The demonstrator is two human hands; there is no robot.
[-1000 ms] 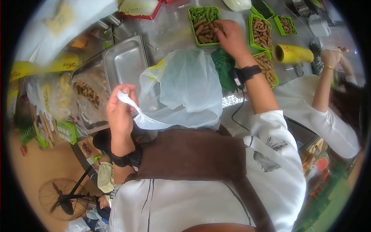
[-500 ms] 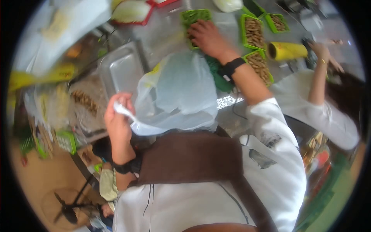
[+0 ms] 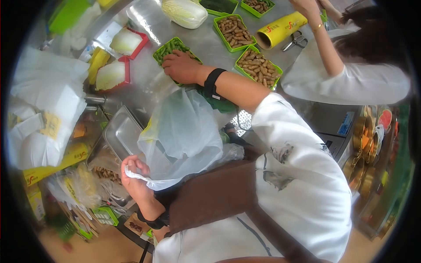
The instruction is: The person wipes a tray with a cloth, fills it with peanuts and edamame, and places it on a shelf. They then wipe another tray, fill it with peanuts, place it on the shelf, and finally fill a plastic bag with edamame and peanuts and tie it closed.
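Yellow roll (image 3: 282, 30) lies beside peanuts (image 3: 235, 31); right hand (image 3: 182, 67) partly hides green pods (image 3: 175, 45).

The right hand (image 3: 182, 69) hides part of the green tray (image 3: 164, 46), and a co-worker's hand (image 3: 308, 8) runs off the top edge.

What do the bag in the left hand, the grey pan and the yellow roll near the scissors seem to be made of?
Bag: probably thin plastic film, slightly glossy; translucent and creased.
Grey pan: likely stainless steel; its smooth surface shines.
Yellow roll: perhaps a cardboard core, from its brownish hollow end; smooth outside, film or paper unclear.
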